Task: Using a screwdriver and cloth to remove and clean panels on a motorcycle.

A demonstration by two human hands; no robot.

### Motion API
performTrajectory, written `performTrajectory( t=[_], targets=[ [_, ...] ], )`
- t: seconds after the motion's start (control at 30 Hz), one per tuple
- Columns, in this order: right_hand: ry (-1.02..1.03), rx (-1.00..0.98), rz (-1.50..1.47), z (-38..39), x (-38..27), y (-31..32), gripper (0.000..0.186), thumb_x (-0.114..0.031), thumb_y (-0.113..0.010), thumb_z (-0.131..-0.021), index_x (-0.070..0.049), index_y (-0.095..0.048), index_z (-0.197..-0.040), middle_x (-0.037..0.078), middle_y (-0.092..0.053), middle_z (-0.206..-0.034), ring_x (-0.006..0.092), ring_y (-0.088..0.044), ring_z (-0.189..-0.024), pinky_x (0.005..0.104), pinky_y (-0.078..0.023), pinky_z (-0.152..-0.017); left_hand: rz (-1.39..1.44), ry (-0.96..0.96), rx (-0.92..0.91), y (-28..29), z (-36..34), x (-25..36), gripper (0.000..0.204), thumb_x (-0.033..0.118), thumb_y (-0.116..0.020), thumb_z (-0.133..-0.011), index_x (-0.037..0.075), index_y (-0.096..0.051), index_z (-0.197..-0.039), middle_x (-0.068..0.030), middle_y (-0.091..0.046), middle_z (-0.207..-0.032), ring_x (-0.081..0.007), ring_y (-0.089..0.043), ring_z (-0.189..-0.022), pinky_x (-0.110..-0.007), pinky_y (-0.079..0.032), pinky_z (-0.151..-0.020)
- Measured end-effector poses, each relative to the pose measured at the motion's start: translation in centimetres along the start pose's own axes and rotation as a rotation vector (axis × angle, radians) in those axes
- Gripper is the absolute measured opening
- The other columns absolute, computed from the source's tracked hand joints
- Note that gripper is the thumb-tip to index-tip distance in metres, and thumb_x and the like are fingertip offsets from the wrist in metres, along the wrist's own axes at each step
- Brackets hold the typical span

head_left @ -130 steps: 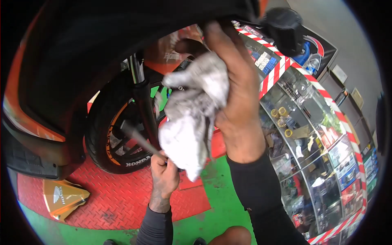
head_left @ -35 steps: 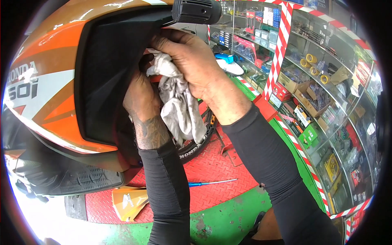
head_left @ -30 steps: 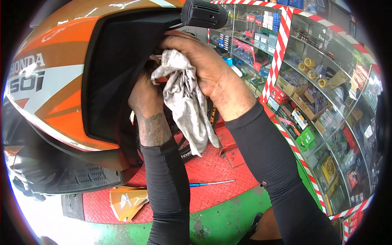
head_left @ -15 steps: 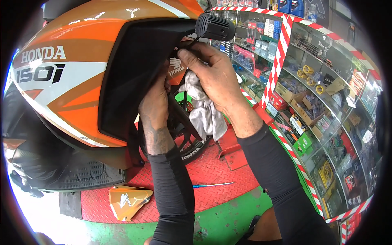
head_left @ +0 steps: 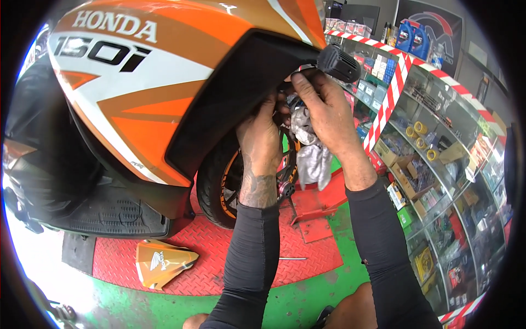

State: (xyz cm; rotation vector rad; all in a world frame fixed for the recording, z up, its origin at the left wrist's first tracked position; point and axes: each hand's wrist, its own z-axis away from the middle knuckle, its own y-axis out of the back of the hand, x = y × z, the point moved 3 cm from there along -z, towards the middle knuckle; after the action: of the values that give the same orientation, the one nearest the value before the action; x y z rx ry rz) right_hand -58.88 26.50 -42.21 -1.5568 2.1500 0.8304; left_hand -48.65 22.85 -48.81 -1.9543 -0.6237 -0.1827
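My left hand (head_left: pixel 262 136) reaches under the black inner edge of an orange, white and brown scooter fairing (head_left: pixel 150 104). Its bent fingertips are partly hidden there, closed on something I cannot make out. Close beside it, my right hand (head_left: pixel 333 118) is closed, thumb uppermost, with a stained grey-white cloth (head_left: pixel 316 167) hanging from under its fingers. Just above the right hand sits a black ribbed lamp (head_left: pixel 339 63). Below the hands stands the front wheel (head_left: pixel 211 192), a black tyre with orange markings on its rim.
A loose orange-brown panel (head_left: pixel 164 264) lies on the red checkered lift plate (head_left: pixel 213 252). A thin metal shaft (head_left: pixel 293 258) lies near my left sleeve. Glass display cases (head_left: pixel 438 181) with red-white tape stand at the right, blue bottles (head_left: pixel 412 38) on top. Green floor (head_left: pixel 307 293) borders the plate.
The view has shifted, so the scooter and hands appear farther right. The orange winged panel between my hands no longer shows, and the front wheel appears at a different angle. The cloth remains with my right hand.
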Motion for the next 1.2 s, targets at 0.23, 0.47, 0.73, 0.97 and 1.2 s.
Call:
performTrajectory(
  t=[0.23, 0.47, 0.73, 0.97, 1.2],
  targets=[
    [-0.183, -0.071, 0.277, -0.5, -1.0, -0.2, 0.05, -0.042, -0.048, -0.102, 0.001, -0.067, -0.086, 0.009, -0.062, -0.066, 0.0177, -0.058, -0.064, 0.0334, -0.046, -0.063, -0.115, -0.022, -0.093, 0.5, -0.3, 0.5, 0.02, 0.019, -0.062, -0.098, 0.0, -0.064, -0.104, -0.005, -0.063, -0.085, -0.0117, -0.057, -0.069, -0.026, -0.046, -0.057],
    [-0.094, -0.095, 0.243, -0.6, -0.6, -0.7, 0.049, -0.039, -0.049, -0.103, 0.003, -0.062, -0.081, 0.004, -0.058, -0.066, 0.0133, -0.051, -0.064, 0.0337, -0.042, -0.061, -0.201, -0.044, -0.055, 0.3, -0.3, 0.2, 0.021, 0.02, -0.064, -0.097, 0.0, -0.067, -0.105, -0.004, -0.063, -0.084, -0.0118, -0.059, -0.071, -0.026, -0.049, -0.062],
    [-0.263, -0.173, 0.239, -1.0, 0.1, -0.7, 0.041, -0.031, -0.053, -0.1, 0.0, -0.061, -0.075, 0.003, -0.059, -0.067, 0.0108, -0.052, -0.066, 0.0307, -0.043, -0.064, -0.223, -0.095, -0.08, 0.8, -0.6, 0.1, 0.021, 0.018, -0.063, -0.097, -0.002, -0.066, -0.106, -0.0053, -0.066, -0.087, -0.0125, -0.061, -0.073, -0.026, -0.05, -0.067],
    [-0.058, -0.027, -0.24, 1.2, -0.7, -0.7, 0.022, -0.02, -0.061, -0.097, 0.0, -0.06, -0.103, 0.004, -0.064, -0.091, 0.0109, -0.061, -0.081, 0.0266, -0.05, -0.079, -0.084, -0.056, -0.033, 0.4, -0.5, -0.3, 0.02, 0.016, -0.06, -0.099, -0.003, -0.065, -0.102, -0.0066, -0.065, -0.085, -0.0129, -0.062, -0.073, -0.026, -0.052, -0.067],
    [-0.008, 0.0, 0.061, 0.7, -1.1, -0.6, 0.026, -0.024, -0.063, -0.098, 0.001, -0.063, -0.106, 0.002, -0.064, -0.089, 0.008, -0.06, -0.077, 0.0241, -0.05, -0.072, -0.157, -0.027, -0.037, 0.8, -0.4, -0.2, 0.021, 0.018, -0.06, -0.099, -0.003, -0.065, -0.099, -0.0059, -0.063, -0.083, -0.0127, -0.062, -0.071, -0.026, -0.053, -0.063]
  ],
)
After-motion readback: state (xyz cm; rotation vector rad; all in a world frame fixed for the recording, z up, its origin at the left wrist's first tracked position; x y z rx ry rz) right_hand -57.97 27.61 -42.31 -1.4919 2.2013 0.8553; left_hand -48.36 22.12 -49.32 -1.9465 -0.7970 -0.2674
